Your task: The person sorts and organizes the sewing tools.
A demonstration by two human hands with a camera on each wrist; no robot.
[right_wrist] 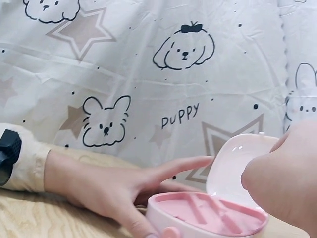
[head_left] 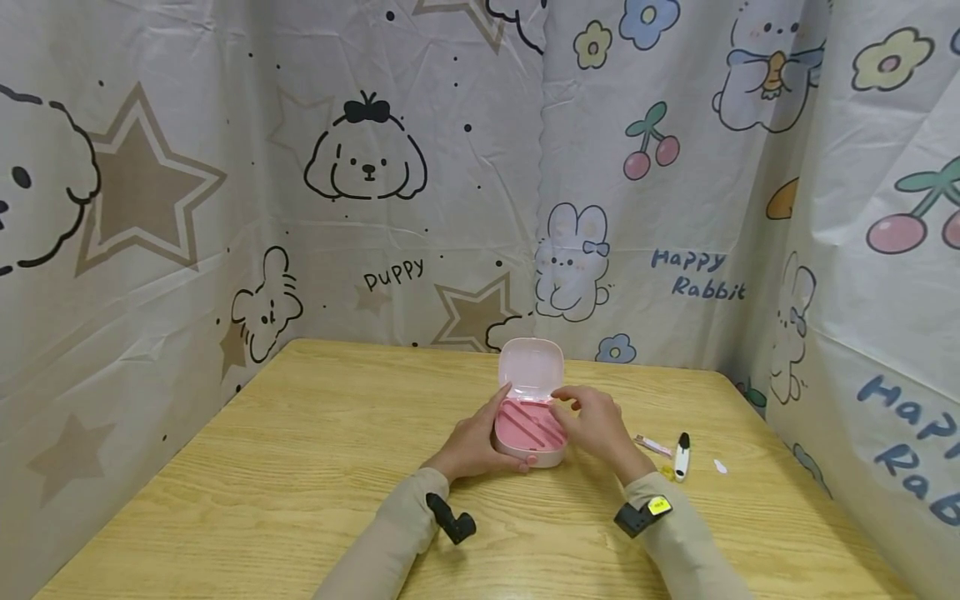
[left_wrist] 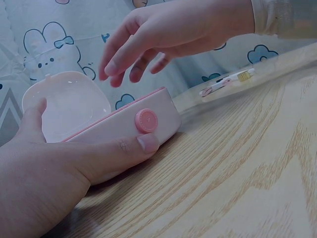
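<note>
A small pink case [head_left: 531,457] stands on the table with its pale lid [head_left: 531,367] raised at the back. Inside is a deeper pink tray [right_wrist: 185,210] split by ridges. My left hand [head_left: 474,443] grips the case from its left side, the thumb along the front near a round pink button [left_wrist: 146,120] in the left wrist view. Over the right part of the case hovers my right hand [head_left: 595,421], fingers loosely bent and pointing down, with nothing seen between them in the left wrist view. Its fingertips are out of sight in the right wrist view.
Right of the case lie a white tool with a black end [head_left: 682,458], a slim pink-and-white item [head_left: 654,446], a small yellow piece [head_left: 667,472] and a small white piece [head_left: 720,467]. Printed curtains [head_left: 465,167] enclose the wooden table [head_left: 300,467] at the back and sides.
</note>
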